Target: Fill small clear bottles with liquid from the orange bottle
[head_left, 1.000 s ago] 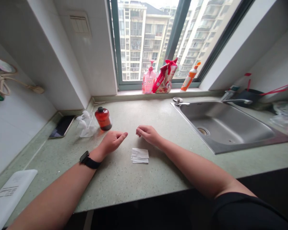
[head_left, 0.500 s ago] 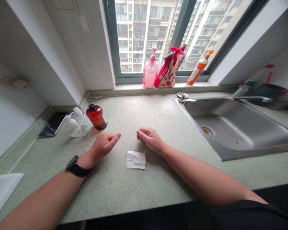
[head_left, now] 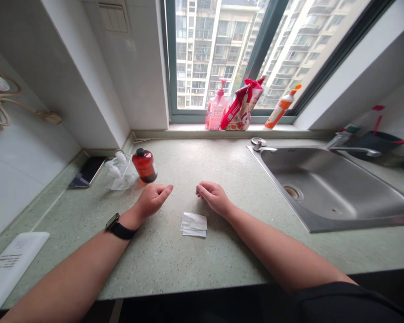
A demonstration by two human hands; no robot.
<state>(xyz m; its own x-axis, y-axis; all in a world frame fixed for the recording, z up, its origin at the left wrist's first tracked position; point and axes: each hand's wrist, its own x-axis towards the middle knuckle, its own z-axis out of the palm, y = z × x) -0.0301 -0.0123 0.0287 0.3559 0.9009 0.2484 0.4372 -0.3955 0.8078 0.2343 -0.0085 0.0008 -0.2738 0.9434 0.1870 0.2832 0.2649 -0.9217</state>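
My left hand (head_left: pixel 152 200) rests on the green speckled counter (head_left: pixel 148 264), fingers curled in and thumb pointing right, with nothing seen in it. Just behind it stands a red-brown bottle with a black cap (head_left: pixel 144 165). My right hand (head_left: pixel 212 195) lies to the right across a small gap, its fingers curled into a loose fist and no object showing. A folded white tissue (head_left: pixel 194 224) lies flat between my forearms, touched by neither hand. Left of the bottle is a clear plastic holder (head_left: pixel 121 177) with whitish pieces at its top.
A steel sink (head_left: pixel 336 184) with a faucet (head_left: pixel 357 150) fills the right. A phone (head_left: pixel 88 172) lies at the back left, a white tray-like item (head_left: pixel 16 264) at the front left. On the windowsill stand a pink pump bottle (head_left: pixel 217 112), a red bag (head_left: pixel 242 107) and an orange-white bottle (head_left: pixel 281 110).
The view has shifted a little, so most things appear slightly further right and more of the left wall shows. Both hands keep the same pose on the counter.
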